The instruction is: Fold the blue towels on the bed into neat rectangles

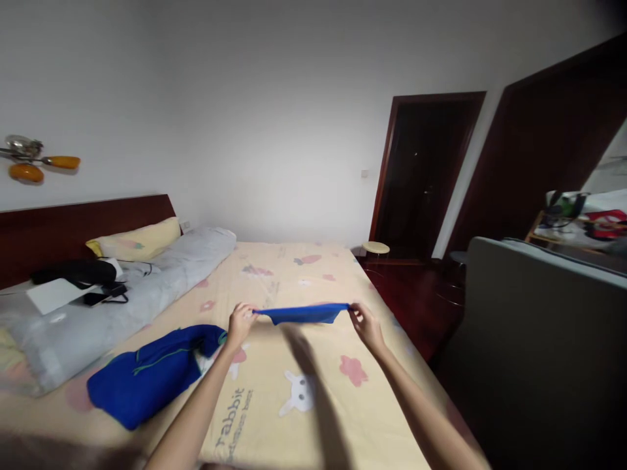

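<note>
A piece of blue fabric [306,314] is stretched between my two hands above the bed; its kind of garment cannot be made out. My left hand [241,324] pinches its left corner, and the right corner is pinched by my right hand [367,328]. To the left of my left forearm, a larger blue garment with green trim [151,372] lies rumpled on the yellow bedsheet [264,365], which has a rabbit and flower print.
Along the headboard [78,228] lie a grey rolled quilt [171,277], a yellow pillow [142,238], a white sheet-like item [56,296] and dark items. A round stool [376,248] stands beyond the bed's right side. A grey panel [529,326] rises at the right.
</note>
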Motion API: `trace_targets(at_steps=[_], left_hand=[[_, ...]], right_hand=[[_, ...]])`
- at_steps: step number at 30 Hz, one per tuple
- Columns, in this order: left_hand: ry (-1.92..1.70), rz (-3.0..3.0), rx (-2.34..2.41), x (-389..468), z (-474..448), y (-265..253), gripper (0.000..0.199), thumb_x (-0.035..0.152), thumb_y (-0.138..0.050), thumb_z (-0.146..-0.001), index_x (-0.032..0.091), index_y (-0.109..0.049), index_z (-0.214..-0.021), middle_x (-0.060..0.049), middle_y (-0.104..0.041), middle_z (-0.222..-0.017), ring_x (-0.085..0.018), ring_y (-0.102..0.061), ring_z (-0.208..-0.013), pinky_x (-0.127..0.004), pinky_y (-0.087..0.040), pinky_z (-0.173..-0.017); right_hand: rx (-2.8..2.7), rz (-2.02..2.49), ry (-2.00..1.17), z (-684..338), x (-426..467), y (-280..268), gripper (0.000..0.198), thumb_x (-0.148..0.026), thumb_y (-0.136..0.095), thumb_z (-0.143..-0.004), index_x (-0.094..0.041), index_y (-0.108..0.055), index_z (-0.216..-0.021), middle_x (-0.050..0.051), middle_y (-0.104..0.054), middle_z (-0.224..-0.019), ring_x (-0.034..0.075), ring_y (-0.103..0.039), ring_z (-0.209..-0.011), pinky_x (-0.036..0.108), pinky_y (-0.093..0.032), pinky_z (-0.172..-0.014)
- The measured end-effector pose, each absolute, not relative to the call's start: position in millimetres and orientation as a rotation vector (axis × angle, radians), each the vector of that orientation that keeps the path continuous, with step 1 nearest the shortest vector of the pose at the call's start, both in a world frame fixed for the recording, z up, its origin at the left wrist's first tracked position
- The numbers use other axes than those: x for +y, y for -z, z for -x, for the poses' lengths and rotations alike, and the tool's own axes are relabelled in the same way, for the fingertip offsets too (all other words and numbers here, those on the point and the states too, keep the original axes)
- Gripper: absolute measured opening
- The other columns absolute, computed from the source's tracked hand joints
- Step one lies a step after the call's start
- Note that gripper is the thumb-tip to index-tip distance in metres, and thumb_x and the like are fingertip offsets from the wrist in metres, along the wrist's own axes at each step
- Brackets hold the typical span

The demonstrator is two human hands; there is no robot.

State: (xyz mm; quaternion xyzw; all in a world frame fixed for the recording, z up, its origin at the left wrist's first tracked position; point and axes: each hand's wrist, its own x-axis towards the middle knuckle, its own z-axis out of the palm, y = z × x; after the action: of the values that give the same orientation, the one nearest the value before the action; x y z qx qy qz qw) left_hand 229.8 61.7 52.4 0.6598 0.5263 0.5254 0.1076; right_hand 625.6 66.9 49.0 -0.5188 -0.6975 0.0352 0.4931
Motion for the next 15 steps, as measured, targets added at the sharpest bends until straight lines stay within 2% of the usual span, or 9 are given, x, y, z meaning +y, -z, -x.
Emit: trace_targets(at_steps=[3, 5, 9, 13, 15], left_hand=[[-1.391, -1.942, 1.629, 19, -235, 27, 0.009, 0.020, -0.057, -0.069, 0.019, -0.065, -0.072, -0.004, -0.065, -0.083, -0.019, -0.060, -0.087, -0.036, -0.048, -0.085], [-1.256, -1.943, 1.691, -16, -240, 77, 0.013, 0.014, -0.055, -0.067, 0.020, -0.066, -0.072, -0.003, -0.065, -0.080, -0.018, -0.061, -0.083, -0.034, -0.049, -0.081], [-1.024, -1.948, 1.817, -79, -244, 146, 0.019, 0.006, -0.055, -0.062, 0.022, -0.066, -0.064, -0.002, -0.066, -0.078, -0.019, -0.060, -0.082, -0.034, -0.046, -0.078], [-0.773, -2.052, 1.978, -116, -240, 178, 0.023, 0.007, -0.053, -0.069, 0.024, -0.068, -0.073, -0.001, -0.065, -0.089, -0.019, -0.058, -0.090, -0.035, -0.044, -0.085], [-0.655, -2.129, 2.015, -127, -236, 186, 0.027, 0.006, -0.050, -0.072, 0.025, -0.068, -0.078, -0.001, -0.065, -0.095, -0.018, -0.057, -0.094, -0.034, -0.043, -0.088]], right_hand=[[-1.806, 1.277, -0.108, -631, 22, 24, 0.026, -0.037, -0.042, -0.086, -0.020, -0.060, -0.082, 0.006, -0.064, -0.078, 0.017, -0.059, -0.073, 0.030, -0.047, -0.070], [-1.865, 1.317, -0.134, -631, -15, 70, 0.025, -0.036, -0.043, -0.085, -0.020, -0.062, -0.079, 0.007, -0.064, -0.079, 0.017, -0.059, -0.073, 0.030, -0.047, -0.067], [-1.917, 1.420, -0.189, -631, -77, 144, 0.023, -0.032, -0.044, -0.083, -0.021, -0.061, -0.071, 0.003, -0.059, -0.070, 0.015, -0.055, -0.063, 0.026, -0.044, -0.056], [-2.005, 1.493, -0.317, -641, -110, 193, 0.024, -0.034, -0.045, -0.083, -0.023, -0.065, -0.088, 0.004, -0.063, -0.080, 0.016, -0.058, -0.071, 0.027, -0.048, -0.064], [-2.018, 1.503, -0.277, -648, -118, 205, 0.026, -0.033, -0.046, -0.082, -0.025, -0.066, -0.097, 0.004, -0.064, -0.083, 0.017, -0.060, -0.074, 0.029, -0.050, -0.068]])
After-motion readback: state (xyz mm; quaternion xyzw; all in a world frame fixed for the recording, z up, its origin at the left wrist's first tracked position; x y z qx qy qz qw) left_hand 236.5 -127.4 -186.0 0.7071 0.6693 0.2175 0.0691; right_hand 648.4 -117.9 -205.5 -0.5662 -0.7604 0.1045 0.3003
